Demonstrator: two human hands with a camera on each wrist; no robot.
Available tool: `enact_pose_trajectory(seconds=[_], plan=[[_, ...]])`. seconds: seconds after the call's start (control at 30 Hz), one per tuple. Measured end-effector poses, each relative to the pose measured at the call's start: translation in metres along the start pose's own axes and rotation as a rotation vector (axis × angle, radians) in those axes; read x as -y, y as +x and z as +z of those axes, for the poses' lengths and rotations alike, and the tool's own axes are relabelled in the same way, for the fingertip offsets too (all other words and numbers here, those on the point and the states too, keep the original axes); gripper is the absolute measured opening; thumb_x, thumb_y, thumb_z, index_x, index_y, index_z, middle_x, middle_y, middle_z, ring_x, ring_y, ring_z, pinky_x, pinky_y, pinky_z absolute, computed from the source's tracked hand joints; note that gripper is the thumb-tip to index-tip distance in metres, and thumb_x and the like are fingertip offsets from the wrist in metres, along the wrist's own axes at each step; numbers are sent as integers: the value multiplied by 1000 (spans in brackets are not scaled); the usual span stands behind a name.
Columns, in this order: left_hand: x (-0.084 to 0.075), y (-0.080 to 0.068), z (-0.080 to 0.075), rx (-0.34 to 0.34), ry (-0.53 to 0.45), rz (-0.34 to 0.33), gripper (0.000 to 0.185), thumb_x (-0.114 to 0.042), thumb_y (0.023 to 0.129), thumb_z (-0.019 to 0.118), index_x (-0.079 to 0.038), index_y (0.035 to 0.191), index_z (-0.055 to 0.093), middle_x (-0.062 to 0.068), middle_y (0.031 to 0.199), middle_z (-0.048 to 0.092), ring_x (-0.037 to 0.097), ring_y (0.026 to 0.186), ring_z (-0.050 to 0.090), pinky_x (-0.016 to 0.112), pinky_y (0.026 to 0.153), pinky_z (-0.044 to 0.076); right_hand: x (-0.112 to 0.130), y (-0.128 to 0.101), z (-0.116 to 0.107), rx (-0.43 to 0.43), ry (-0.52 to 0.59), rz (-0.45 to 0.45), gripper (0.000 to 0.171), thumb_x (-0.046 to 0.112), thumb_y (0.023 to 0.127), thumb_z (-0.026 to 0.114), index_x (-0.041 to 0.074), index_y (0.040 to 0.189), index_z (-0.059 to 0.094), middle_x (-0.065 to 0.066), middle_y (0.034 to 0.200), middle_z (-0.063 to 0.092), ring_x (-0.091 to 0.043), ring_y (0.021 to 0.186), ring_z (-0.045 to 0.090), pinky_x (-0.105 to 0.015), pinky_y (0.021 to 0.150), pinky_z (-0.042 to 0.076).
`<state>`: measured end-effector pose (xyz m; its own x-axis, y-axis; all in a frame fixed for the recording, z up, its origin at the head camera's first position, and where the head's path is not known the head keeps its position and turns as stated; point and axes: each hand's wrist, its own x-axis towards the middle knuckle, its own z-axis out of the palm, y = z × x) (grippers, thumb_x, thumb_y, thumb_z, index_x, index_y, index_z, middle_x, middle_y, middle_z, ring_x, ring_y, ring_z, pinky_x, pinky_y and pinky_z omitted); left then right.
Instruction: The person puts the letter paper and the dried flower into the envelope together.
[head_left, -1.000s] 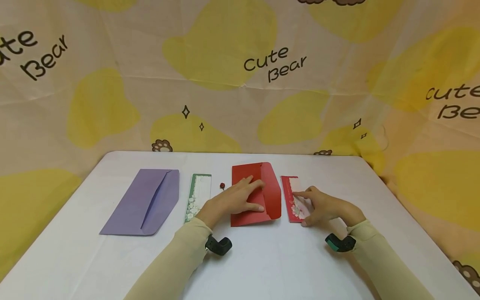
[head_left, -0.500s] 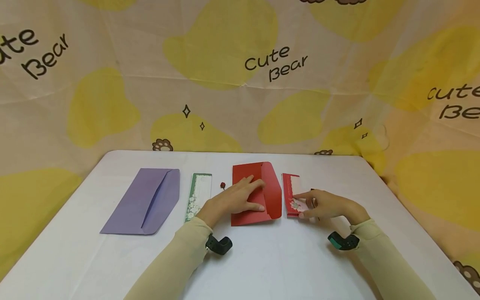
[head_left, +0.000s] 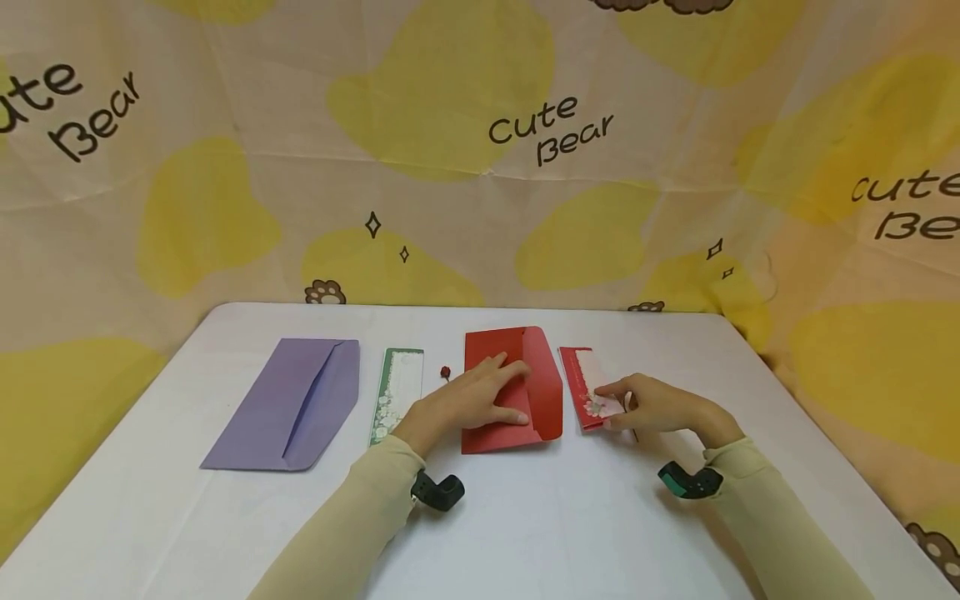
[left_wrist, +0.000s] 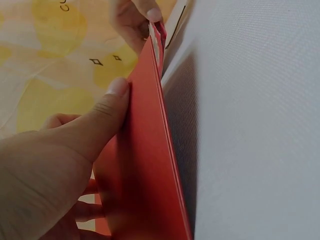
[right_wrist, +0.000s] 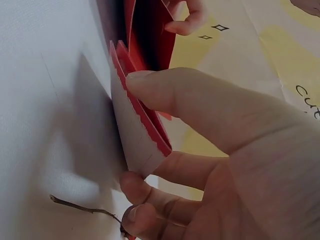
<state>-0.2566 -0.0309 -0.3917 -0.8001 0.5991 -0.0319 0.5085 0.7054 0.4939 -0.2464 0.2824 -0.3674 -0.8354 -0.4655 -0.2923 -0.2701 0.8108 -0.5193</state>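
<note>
My left hand (head_left: 472, 393) rests on a red envelope (head_left: 491, 342), fingers spread over its body and thumb near the pocket's edge. The envelope's flap (head_left: 545, 383) lies folded out to the right. In the right wrist view, its dark opening (right_wrist: 150, 30) shows. My right hand (head_left: 663, 410) pinches a folded red-and-white floral card (head_left: 581, 375) between thumb and fingers. Both wrist views show the card's layered edges, close to the envelope; whether they touch, I cannot tell. Under my right hand is a thin dark stem (right_wrist: 82, 206) with a red bud at its end, mostly hidden.
A purple envelope (head_left: 277, 408) lies at the left of the white table (head_left: 480, 533) with its flap out. Between the envelopes are a green-and-white floral card (head_left: 397, 387) and a small dried rosebud (head_left: 446, 372). A patterned cloth (head_left: 450, 167) hangs behind.
My right fingers have drawn together around the red card. Its near end has risen off the table, and the card has shifted slightly left. My left hand stays put on the envelope.
</note>
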Motion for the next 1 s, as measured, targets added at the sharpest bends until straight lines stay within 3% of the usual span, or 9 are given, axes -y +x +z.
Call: enact_pose_trajectory(seconds=[0.13, 0.33, 0.43, 0.6, 0.73, 0.9, 1.0], plan=[[0, 0, 0, 8, -3, -2, 68, -52, 88, 73, -31, 146, 43, 17, 166, 28, 36, 156, 23, 62, 116, 38, -1, 0, -1, -8, 21, 2, 60, 32, 89, 74, 2, 139, 60, -1, 78, 53, -17, 81, 49, -26, 62, 39], [0, 0, 1, 9, -4, -1, 69, -52, 88, 73, -31, 146, 43, 17, 166, 28, 36, 156, 23, 62, 115, 39, -4, 2, 0, -39, 82, -5, 43, 26, 99, 62, 1, 135, 63, -15, 119, 67, -22, 100, 52, -29, 75, 47], [0, -1, 1, 8, -11, -3, 69, -52, 88, 73, -31, 146, 44, 17, 166, 28, 36, 156, 22, 63, 114, 39, -6, 4, -1, -103, 93, -48, 35, 17, 101, 58, -2, 129, 66, -22, 128, 66, -20, 95, 51, -24, 71, 47], [1, -1, 2, 10, -4, -5, 69, -53, 88, 73, -31, 146, 43, 17, 166, 29, 37, 156, 23, 63, 114, 39, -10, 5, 0, -198, 99, -114, 28, 7, 98, 61, -7, 121, 69, -19, 111, 71, -15, 79, 50, -20, 61, 44], [1, -1, 2, 14, 8, -4, 69, -55, 88, 72, -32, 146, 43, 16, 166, 29, 36, 156, 23, 62, 114, 40, -9, 3, 0, -228, 128, -114, 26, 4, 96, 62, -5, 120, 69, -11, 95, 64, -17, 81, 50, -19, 61, 45], [0, 0, 1, 8, 11, -12, 68, -55, 88, 72, -33, 145, 43, 16, 166, 28, 36, 156, 23, 62, 114, 40, -7, 3, -2, -250, 156, -115, 30, 1, 94, 64, -4, 123, 67, -16, 105, 60, -25, 97, 52, -19, 69, 51], [0, 0, 1, 7, 16, -10, 68, -55, 88, 73, -33, 145, 43, 15, 166, 29, 35, 156, 23, 62, 114, 40, -7, 3, -2, -231, 172, -107, 38, 1, 93, 65, -6, 130, 62, -23, 117, 60, -25, 95, 53, -20, 67, 52]])
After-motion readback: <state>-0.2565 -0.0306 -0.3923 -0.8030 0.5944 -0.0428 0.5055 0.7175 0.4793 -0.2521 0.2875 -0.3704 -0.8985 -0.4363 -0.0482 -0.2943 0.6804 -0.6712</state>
